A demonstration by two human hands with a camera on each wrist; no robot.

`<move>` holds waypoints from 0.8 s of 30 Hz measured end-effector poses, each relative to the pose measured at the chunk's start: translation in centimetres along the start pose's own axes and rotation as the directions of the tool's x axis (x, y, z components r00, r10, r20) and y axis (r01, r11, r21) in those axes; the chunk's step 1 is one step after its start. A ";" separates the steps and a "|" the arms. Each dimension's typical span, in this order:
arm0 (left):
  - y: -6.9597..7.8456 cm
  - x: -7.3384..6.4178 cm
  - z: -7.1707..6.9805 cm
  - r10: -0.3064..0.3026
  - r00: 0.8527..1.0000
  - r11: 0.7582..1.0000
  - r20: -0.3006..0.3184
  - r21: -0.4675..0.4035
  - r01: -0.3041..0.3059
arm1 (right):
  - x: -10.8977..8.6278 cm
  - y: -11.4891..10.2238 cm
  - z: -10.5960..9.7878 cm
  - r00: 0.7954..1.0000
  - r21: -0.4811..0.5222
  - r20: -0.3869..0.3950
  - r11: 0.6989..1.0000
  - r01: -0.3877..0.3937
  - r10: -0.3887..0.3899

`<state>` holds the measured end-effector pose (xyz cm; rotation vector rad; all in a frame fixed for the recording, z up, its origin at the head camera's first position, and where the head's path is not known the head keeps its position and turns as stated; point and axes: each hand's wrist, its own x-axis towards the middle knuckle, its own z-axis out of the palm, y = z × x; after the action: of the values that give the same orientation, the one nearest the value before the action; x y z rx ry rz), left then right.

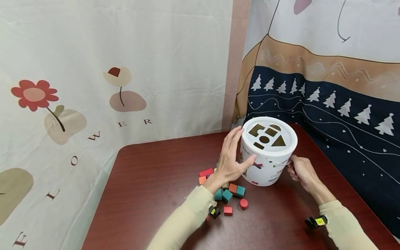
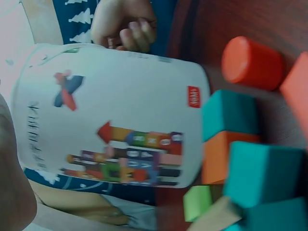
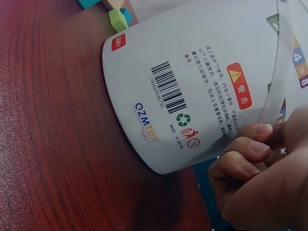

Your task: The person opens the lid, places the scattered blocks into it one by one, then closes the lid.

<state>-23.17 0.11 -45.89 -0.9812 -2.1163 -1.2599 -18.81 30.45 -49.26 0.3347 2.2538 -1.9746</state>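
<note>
A white toy-block bucket [image 1: 265,170] stands on the table at the right, its lid [image 1: 290,139] pierced with shaped holes. My left hand [image 1: 230,161] is spread against the bucket's left side, fingers straight and thumb apart, fingertips up at the lid's rim. At the bucket's right side my right hand [image 1: 303,172] has curled fingers and pinches the thin white carrying handle [image 3: 284,53]. Printed label text and a barcode [image 3: 168,86] face the right wrist view. Below my left hand lie loose blocks, among them a teal cube [image 1: 227,196] and a red cylinder [image 1: 243,203].
More blocks, such as an orange one [image 1: 232,188] and a red one [image 1: 228,210], are scattered left of the bucket, some hidden by my left forearm. The dark red wooden table [image 1: 150,194] meets a pale printed curtain [image 1: 175,69] behind and a navy tree-patterned cloth [image 1: 343,139] at right.
</note>
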 end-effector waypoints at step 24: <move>2.7 3.2 0.9 0.338 0.885 0.840 0.320 0.322 -0.437 | -0.2 0.2 0.1 0.999 -0.042 -0.031 0.999 0.027 -0.028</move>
<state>-23.10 2.83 -42.55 -1.3542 -2.0841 -0.5086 -18.62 30.37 -49.41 0.3339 2.3272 -1.9464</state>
